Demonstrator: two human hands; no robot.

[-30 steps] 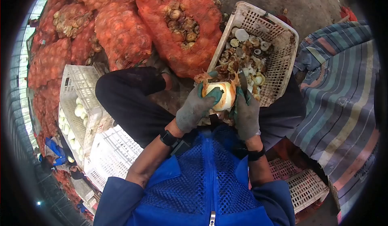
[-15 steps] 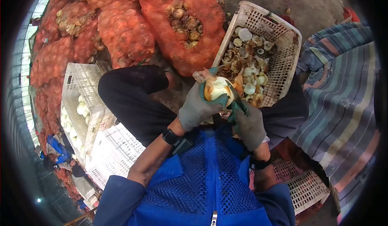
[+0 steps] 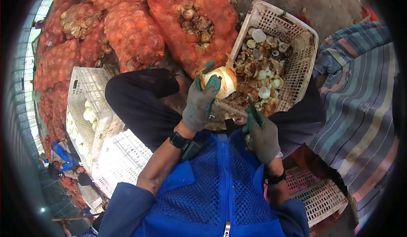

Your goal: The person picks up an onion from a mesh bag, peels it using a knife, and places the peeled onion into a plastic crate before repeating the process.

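In the middle of the view, my left hand (image 3: 200, 103), in a grey and green glove, grips a partly peeled onion (image 3: 226, 82) with brown skin hanging off its top. My right hand (image 3: 261, 136), gloved the same way, is closed around a small knife (image 3: 251, 105), its blade pointing up and apart from the onion. Just beyond both hands lies a white crate (image 3: 313, 63) holding brown peels and pale onion slices (image 3: 263, 92).
Red mesh sacks of onions (image 3: 135, 35) fill the upper left. A white crate with peeled onions (image 3: 99, 95) stands at my left, another crate (image 3: 320, 201) at lower right. Striped cloth (image 3: 360, 110) covers the right side. People (image 3: 63, 160) are at far left.
My left hand has moved the onion up and left, away from the knife, and turned it. My right hand stays low, still holding the knife.
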